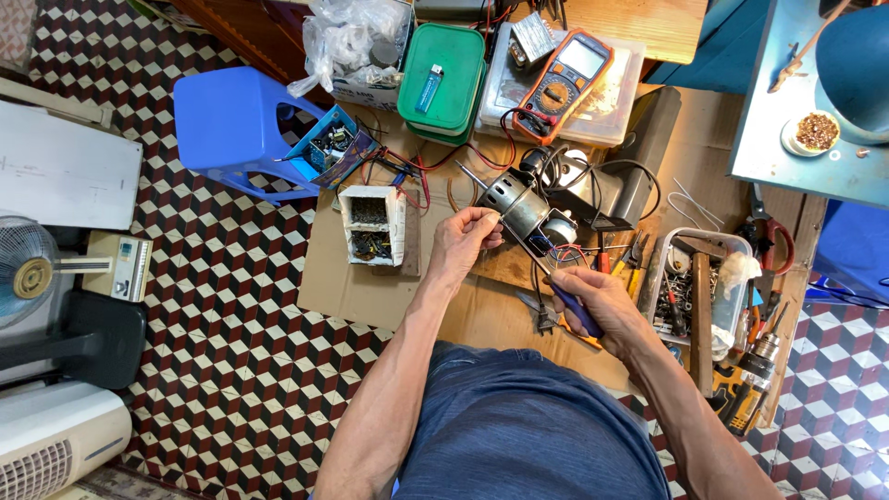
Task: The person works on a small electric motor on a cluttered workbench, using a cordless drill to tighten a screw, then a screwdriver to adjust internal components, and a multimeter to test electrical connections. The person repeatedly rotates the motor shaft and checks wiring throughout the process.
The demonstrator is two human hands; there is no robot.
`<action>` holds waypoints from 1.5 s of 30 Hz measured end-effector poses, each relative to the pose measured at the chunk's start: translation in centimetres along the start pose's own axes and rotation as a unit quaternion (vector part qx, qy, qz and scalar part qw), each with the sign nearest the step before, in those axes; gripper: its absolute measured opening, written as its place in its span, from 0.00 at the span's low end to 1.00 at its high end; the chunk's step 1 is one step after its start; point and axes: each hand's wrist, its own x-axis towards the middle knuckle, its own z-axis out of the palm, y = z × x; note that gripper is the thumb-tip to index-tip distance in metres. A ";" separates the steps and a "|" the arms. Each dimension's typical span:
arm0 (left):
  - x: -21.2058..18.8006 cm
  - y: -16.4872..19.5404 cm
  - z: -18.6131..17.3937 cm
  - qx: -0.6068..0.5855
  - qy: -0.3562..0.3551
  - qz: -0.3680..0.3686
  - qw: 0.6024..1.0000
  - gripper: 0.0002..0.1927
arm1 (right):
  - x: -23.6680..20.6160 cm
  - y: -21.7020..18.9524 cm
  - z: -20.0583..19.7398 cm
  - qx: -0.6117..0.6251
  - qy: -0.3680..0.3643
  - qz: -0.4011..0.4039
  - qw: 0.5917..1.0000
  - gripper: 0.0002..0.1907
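In the head view, the person is sitting over a flat sheet of brown cardboard [370, 287] spread on a red, black and white patterned tile floor [231, 306]. The left hand [463, 243] is pinching the near end of a small grey cylindrical electric motor [519, 206], which is lying tilted in the middle of the scene with its thin metal shaft pointing far and left. The right hand [597, 304] is closing firmly around the blue handle of a screwdriver [576, 310], whose tip is reaching up toward the right end of the motor, where red and blue wires are trailing out.

Just left of the motor, a small white open box of parts [372, 225] is resting on the cardboard. Farther away, an orange and black multimeter [563, 81] is lying on a clear plastic container, beside a green plastic lid [443, 79]. A blue plastic stool [236, 125] is standing at the far left. At the right, a clear tub of hand tools [699, 287] is sitting close by.

The motor is being steadied only by fingertips, so it could roll or twist if the screwdriver presses hard. The tip could also slip off and nick the loose wires, or jab the steadying fingers.
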 end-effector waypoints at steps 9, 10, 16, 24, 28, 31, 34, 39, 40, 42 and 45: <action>-4.1 -5.3 -0.5 -0.028 0.100 -0.103 0.989 0.16 | -1.3 -1.2 1.9 -0.350 0.085 -0.159 0.919 0.21; -4.2 -6.5 -1.4 -0.029 0.112 -0.113 0.987 0.16 | -1.5 -1.2 2.1 -0.396 0.105 -0.201 0.890 0.22; -0.2 -10.5 -7.5 0.423 0.106 0.035 0.899 0.20 | -3.8 -0.7 3.5 -0.410 0.158 -0.315 0.841 0.17; 8.5 -8.4 -7.4 0.719 -0.084 0.365 0.586 0.27 | -5.8 -1.0 4.5 -0.428 0.190 -0.276 0.839 0.15; 9.4 -8.1 -7.8 0.756 -0.158 0.414 0.481 0.25 | -6.8 -0.2 4.5 -0.400 0.188 -0.325 0.836 0.15; 8.9 -8.2 -6.8 0.775 -0.241 0.352 0.466 0.18 | -7.3 0.5 4.5 -0.390 0.210 -0.240 0.864 0.16; 8.9 -7.6 -6.1 0.791 -0.286 0.360 0.403 0.12 | -7.5 0.9 4.8 -0.397 0.212 -0.303 0.840 0.15; 9.8 -6.3 -6.9 0.764 -0.313 0.439 0.354 0.12 | -7.9 1.2 4.8 -0.392 0.224 -0.238 0.860 0.16; 9.9 -6.2 -7.0 0.742 -0.319 0.445 0.386 0.13 | -7.9 1.1 4.6 -0.388 0.220 -0.243 0.861 0.16; 10.0 -5.7 -7.6 0.703 -0.321 0.446 0.450 0.14 | -7.8 1.0 4.2 -0.398 0.217 -0.265 0.851 0.16; 9.9 -5.0 -8.4 0.677 -0.384 0.390 0.492 0.15 | -7.3 0.9 4.0 -0.390 0.200 -0.283 0.853 0.16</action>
